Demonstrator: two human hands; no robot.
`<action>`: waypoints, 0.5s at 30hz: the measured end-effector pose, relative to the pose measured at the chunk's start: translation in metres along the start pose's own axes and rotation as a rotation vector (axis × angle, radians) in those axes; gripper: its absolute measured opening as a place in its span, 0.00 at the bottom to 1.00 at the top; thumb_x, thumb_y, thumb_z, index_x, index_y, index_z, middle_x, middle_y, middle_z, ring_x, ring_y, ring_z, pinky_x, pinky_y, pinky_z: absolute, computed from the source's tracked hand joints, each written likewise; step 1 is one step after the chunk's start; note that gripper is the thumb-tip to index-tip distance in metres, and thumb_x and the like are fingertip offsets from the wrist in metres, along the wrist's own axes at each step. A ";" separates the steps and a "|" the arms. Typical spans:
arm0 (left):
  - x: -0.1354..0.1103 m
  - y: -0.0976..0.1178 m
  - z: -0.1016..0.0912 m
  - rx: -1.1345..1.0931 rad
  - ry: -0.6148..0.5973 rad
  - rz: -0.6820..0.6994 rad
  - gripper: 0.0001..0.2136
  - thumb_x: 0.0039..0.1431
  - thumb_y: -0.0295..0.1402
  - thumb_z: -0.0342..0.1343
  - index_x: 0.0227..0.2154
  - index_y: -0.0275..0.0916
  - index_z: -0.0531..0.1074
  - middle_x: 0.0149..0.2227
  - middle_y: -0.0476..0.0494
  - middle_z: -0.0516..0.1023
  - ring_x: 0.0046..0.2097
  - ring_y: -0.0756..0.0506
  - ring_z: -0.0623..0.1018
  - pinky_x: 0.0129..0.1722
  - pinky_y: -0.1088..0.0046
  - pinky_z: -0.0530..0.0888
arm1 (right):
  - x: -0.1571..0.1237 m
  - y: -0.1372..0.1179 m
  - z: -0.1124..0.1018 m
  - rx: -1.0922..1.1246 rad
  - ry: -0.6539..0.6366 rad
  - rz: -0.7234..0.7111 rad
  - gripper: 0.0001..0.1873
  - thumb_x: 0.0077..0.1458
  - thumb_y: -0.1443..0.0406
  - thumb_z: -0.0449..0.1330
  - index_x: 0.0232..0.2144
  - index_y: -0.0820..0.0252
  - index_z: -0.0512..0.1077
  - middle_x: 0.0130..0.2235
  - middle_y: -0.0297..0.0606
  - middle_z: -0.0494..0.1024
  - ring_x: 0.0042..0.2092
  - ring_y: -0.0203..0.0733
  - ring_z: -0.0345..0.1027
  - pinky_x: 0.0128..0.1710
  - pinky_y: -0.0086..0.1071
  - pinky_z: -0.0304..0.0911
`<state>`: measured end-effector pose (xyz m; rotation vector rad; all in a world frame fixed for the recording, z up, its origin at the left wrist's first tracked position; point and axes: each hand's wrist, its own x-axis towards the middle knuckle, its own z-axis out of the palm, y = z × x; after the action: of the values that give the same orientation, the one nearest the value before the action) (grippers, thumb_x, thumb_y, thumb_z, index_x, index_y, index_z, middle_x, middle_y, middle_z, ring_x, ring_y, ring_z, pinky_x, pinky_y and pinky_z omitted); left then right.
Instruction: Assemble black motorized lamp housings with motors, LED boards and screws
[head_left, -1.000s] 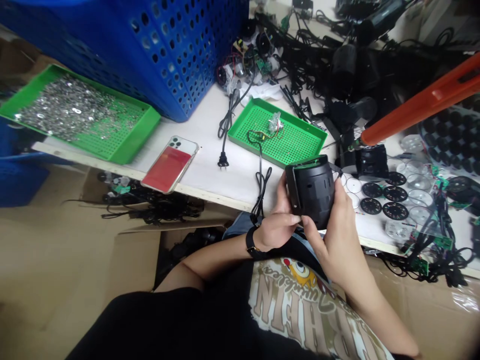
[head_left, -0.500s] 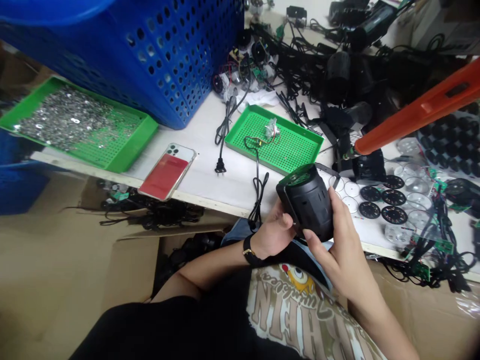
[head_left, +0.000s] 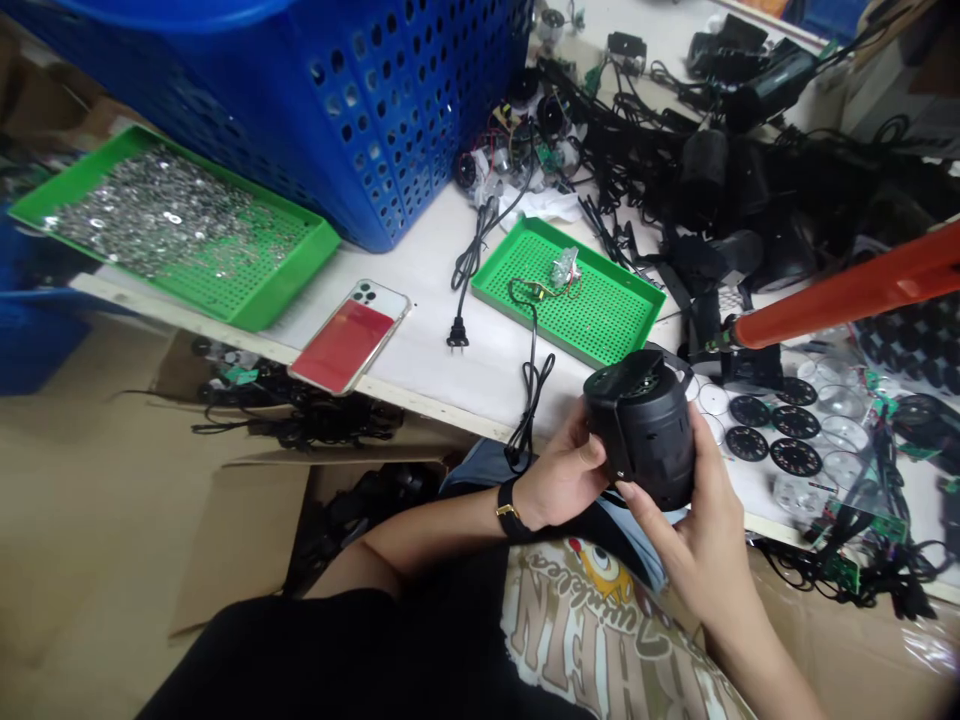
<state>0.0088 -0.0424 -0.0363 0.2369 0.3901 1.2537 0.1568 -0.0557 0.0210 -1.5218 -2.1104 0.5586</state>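
Clasped in fingers of left hand and right hand: one black housing, tilted, by near edge of table, between three and four o'clock in view. At eleven o'clock from housing: one green tray, bearing clear wired part. At three: black dials.

Black round housing held between left grip and right grip, green tray just beyond, red-backed phone farther left.
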 end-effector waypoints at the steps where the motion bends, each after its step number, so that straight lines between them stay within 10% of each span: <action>1: 0.000 0.000 0.000 0.003 0.002 0.006 0.39 0.49 0.51 0.73 0.63 0.50 0.68 0.63 0.39 0.76 0.67 0.31 0.71 0.66 0.48 0.67 | 0.000 -0.001 -0.001 0.009 -0.012 0.020 0.47 0.62 0.56 0.64 0.75 0.53 0.45 0.72 0.54 0.61 0.71 0.61 0.59 0.66 0.63 0.63; 15: -0.002 -0.005 -0.005 0.030 0.000 -0.006 0.37 0.44 0.56 0.74 0.56 0.45 0.77 0.60 0.37 0.78 0.68 0.30 0.71 0.65 0.49 0.70 | 0.002 -0.010 0.000 -0.051 -0.135 0.088 0.48 0.67 0.50 0.57 0.76 0.61 0.37 0.72 0.63 0.57 0.71 0.68 0.57 0.64 0.65 0.64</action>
<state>0.0106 -0.0463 -0.0429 0.2607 0.4098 1.2423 0.1488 -0.0563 0.0272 -1.6543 -2.1819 0.6604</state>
